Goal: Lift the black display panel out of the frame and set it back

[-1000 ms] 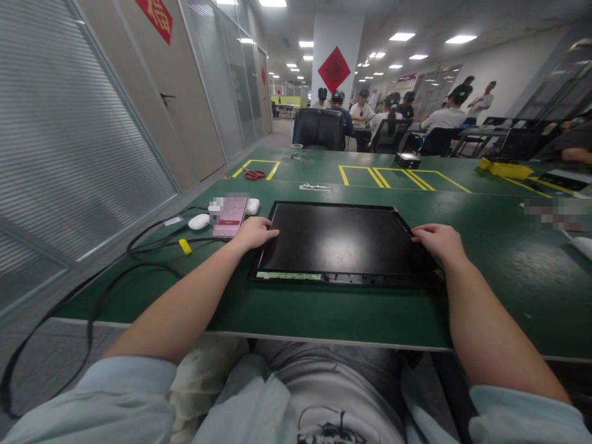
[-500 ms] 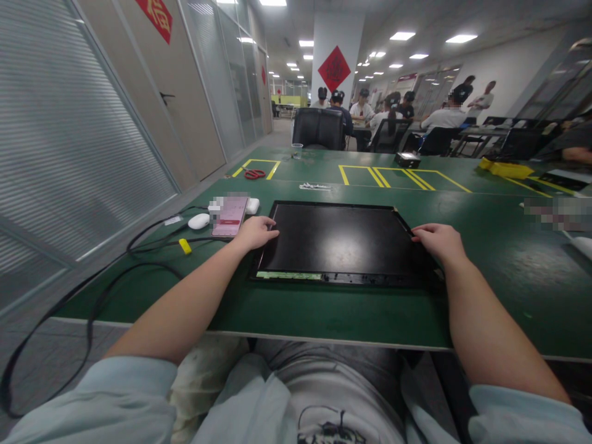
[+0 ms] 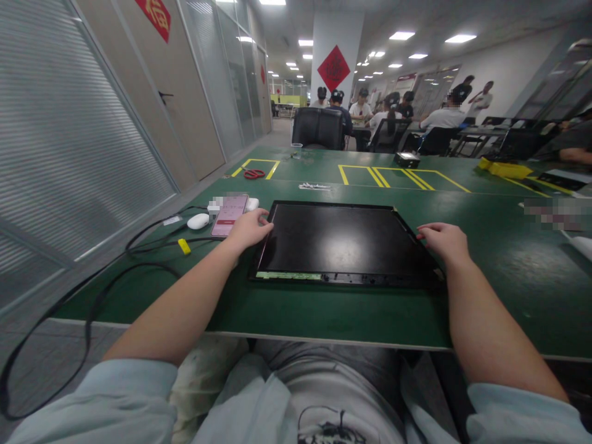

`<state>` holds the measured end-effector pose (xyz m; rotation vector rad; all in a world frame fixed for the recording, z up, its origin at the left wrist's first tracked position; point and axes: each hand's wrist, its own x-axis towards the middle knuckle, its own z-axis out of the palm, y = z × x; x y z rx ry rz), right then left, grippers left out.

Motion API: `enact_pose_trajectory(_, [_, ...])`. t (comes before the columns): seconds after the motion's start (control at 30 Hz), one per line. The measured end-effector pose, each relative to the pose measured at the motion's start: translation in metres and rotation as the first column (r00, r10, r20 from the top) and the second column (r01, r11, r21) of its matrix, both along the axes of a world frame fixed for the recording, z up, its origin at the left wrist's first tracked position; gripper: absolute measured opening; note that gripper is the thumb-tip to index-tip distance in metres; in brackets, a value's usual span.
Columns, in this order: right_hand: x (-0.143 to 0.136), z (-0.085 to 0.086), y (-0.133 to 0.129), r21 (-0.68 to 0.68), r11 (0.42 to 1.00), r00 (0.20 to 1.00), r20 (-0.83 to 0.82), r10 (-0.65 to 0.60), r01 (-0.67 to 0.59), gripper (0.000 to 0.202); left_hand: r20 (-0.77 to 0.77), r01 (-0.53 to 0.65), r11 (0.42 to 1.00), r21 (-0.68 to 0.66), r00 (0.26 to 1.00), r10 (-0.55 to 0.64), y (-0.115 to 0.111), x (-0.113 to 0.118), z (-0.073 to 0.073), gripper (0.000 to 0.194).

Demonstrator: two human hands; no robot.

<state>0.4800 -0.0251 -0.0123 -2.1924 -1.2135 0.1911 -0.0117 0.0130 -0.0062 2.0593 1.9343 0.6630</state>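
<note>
A black display panel [image 3: 342, 237] lies flat on the green table, with a green circuit strip [image 3: 289, 276] exposed along its near edge. My left hand [image 3: 250, 229] is at the panel's left edge, thumb and fingers slightly apart; whether the fingertips still touch the frame is hard to tell. Just off the right edge, my right hand [image 3: 444, 242] hovers with loosely bent fingers and nothing between them. Close to my left hand lie a pink phone [image 3: 229, 216] and a white earbud case [image 3: 252, 204].
Left of the phone are a white rounded object [image 3: 198, 221], a yellow piece [image 3: 184, 246] and black cables [image 3: 134, 246]. Red-handled scissors [image 3: 254, 174], small white bits [image 3: 315, 186], a clear cup [image 3: 296, 149] and a black box [image 3: 407, 160] sit farther back. Several people sit beyond the table.
Both hands have drawn slightly outward from the panel, left hand to the left and right hand to the right. The right fingers have left the edge. The panel stays in place.
</note>
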Motion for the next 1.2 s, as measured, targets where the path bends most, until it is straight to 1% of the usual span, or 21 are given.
enact_pose_trajectory(0.1, [0.006,-0.004,0.004,-0.025,1.000,0.998,0.061,0.005,-0.003,0.022,-0.024,0.093,0.994,0.054,0.996,-0.092,0.003,-0.002,-0.005,0.053])
enact_pose_trajectory(0.17, [0.007,-0.006,0.007,-0.043,0.999,0.998,0.061,0.015,-0.012,0.022,-0.037,0.208,0.971,0.117,0.978,-0.205,0.004,-0.004,-0.007,0.054])
enact_pose_trajectory(0.23, [0.005,-0.007,0.008,-0.061,0.998,0.999,0.047,0.022,-0.019,0.022,-0.039,0.364,0.918,0.155,0.931,-0.363,0.002,-0.004,-0.006,0.059])
enact_pose_trajectory(0.33, [0.001,-0.007,0.009,-0.077,0.996,0.999,0.026,0.041,-0.039,0.022,-0.026,0.573,0.811,0.115,0.818,-0.574,-0.004,-0.001,-0.001,0.071])
enact_pose_trajectory(0.4, [-0.002,-0.007,0.009,-0.087,0.995,0.998,0.017,0.056,-0.054,0.022,-0.010,0.669,0.742,0.047,0.743,-0.669,-0.008,0.001,0.001,0.076])
enact_pose_trajectory(0.47, [-0.004,-0.006,0.009,-0.100,0.993,0.998,0.011,0.065,-0.064,0.022,-0.001,0.734,0.679,-0.018,0.679,-0.734,-0.010,0.003,0.002,0.077])
enact_pose_trajectory(0.53, [-0.005,-0.006,0.009,-0.113,0.991,0.997,0.009,0.075,-0.074,0.023,-0.004,0.767,0.638,-0.073,0.639,-0.769,-0.009,0.004,0.001,0.079])
enact_pose_trajectory(0.57, [-0.005,-0.006,0.009,-0.118,0.990,0.997,0.011,0.081,-0.079,0.023,-0.008,0.772,0.629,-0.092,0.631,-0.776,-0.008,0.004,0.000,0.081])
enact_pose_trajectory(0.73, [-0.004,-0.007,0.008,-0.122,0.988,0.995,0.028,0.099,-0.095,0.023,-0.038,0.764,0.634,-0.117,0.634,-0.772,-0.003,0.001,-0.005,0.095])
enact_pose_trajectory(1.07, [-0.003,-0.010,0.010,-0.112,0.988,0.994,0.029,0.108,-0.104,0.019,-0.063,0.793,0.604,-0.073,0.601,-0.797,-0.002,0.002,-0.007,0.091])
enact_pose_trajectory(1.2, [-0.004,-0.009,0.009,-0.103,0.988,0.993,0.023,0.117,-0.114,0.019,-0.065,0.787,0.613,-0.072,0.610,-0.790,-0.005,0.003,-0.003,0.089])
